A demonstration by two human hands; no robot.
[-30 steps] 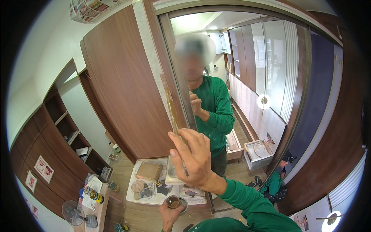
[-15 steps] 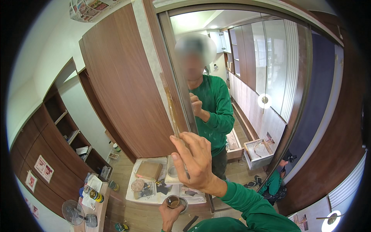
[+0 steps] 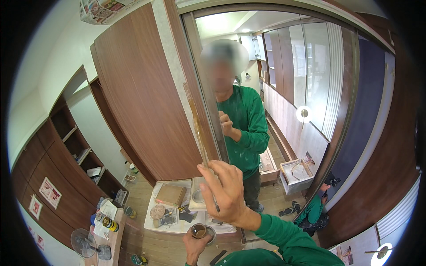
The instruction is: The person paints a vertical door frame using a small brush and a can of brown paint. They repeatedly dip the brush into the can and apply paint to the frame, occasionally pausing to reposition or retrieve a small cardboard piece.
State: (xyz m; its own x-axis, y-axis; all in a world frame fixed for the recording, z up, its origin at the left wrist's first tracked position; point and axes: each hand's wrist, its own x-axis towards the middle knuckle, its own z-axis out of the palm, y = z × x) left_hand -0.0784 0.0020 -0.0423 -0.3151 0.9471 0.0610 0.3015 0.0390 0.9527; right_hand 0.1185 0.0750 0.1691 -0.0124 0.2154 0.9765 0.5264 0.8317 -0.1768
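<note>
Head view: right hand (image 3: pixel 228 193) pinches a thin brush (image 3: pixel 198 128) against the mirror frame (image 3: pixel 205 102) (its reflection shows the person); left hand (image 3: pixel 195 244), low, grips a small cup (image 3: pixel 198 231) of brown liquid above the cluttered board (image 3: pixel 177 226).

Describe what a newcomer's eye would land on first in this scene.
First, the raised right hand at centre, holding a thin stick against the edge of a tall mirror, where a person in green is reflected. Below it, the left hand grips a small can. To the left stands a large brown wooden panel.
</note>
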